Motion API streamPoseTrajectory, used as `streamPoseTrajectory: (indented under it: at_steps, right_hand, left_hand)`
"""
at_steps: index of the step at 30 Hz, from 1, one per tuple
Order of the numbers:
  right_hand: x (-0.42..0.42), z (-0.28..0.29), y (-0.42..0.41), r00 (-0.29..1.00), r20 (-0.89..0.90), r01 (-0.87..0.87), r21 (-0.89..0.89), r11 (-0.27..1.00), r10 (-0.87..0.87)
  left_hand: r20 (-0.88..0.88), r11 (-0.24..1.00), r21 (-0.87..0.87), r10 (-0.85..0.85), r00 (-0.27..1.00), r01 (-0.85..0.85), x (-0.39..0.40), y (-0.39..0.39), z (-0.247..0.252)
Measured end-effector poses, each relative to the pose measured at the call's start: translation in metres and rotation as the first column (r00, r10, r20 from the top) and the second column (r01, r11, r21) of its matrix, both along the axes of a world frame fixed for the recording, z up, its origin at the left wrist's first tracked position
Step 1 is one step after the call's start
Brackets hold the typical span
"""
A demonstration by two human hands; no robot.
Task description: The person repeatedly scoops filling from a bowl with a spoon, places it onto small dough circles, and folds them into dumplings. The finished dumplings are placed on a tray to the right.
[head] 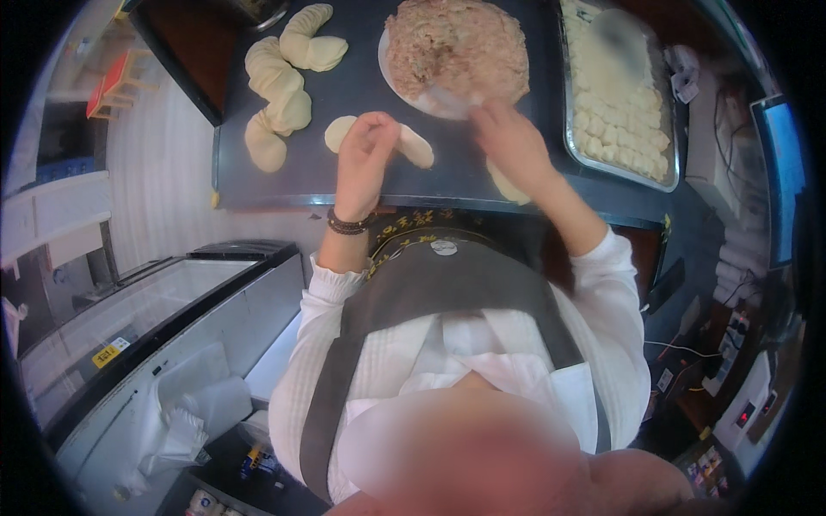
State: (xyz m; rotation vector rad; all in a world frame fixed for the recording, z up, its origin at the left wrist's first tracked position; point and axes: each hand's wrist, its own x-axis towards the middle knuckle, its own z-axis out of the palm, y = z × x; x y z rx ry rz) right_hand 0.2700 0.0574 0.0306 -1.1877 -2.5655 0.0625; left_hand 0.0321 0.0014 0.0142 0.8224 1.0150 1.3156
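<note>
My left hand point(369, 155) has its fingers curled together over the dark tabletop, beside a round dough wrapper point(339, 133) and an elongated dough piece point(416, 147); whether it pinches dough is hidden. My right hand point(513, 145) is at the near edge of a plate heaped with minced filling point(458, 48), its fingers closed on a blurred, pale utensil point(444, 100) that touches the filling. Partly under the right wrist lies another flat dough piece point(508, 184). Overlapping stacks of dough wrappers point(277, 84) lie to the left of the plate.
A metal tray point(568, 138) at the right holds rows of pale dumplings. A dark panel point(187, 58) stands at the table's left end, with a metal bowl point(261, 13) at the back left. The table's front edge point(445, 201) runs near the apron.
</note>
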Motion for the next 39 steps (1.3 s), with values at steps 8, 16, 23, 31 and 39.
streamPoseTrajectory:
  at_steps: [8,16,23,31,39]
  right_hand:
    - [-0.004,0.003,-0.015,0.95,-0.224,0.218,-0.018,0.976,-0.216]
    - [-0.011,0.015,-0.003,0.925,-0.368,0.101,0.01,0.995,-0.091]
    - [-0.016,0.008,0.001,0.959,-0.261,0.112,-0.016,0.994,-0.113]
    - [-0.017,0.004,-0.012,0.934,-0.327,0.133,-0.052,0.99,-0.142]
    - [0.004,0.015,-0.032,0.874,-0.428,0.115,-0.281,0.953,-0.231]
  left_hand:
    - [0.811,0.9,-0.358,0.169,0.56,0.247,0.011,-0.003,-0.002]
    - [0.065,0.96,-0.112,-0.249,0.966,0.255,0.039,-0.013,-0.011]
    - [0.453,0.928,-0.205,-0.19,0.871,0.31,0.053,0.002,-0.009]
    - [0.985,0.93,-0.048,-0.017,0.173,0.363,0.045,0.031,-0.063]
    - [0.908,0.925,-0.297,0.197,0.37,0.235,0.05,0.033,-0.04]
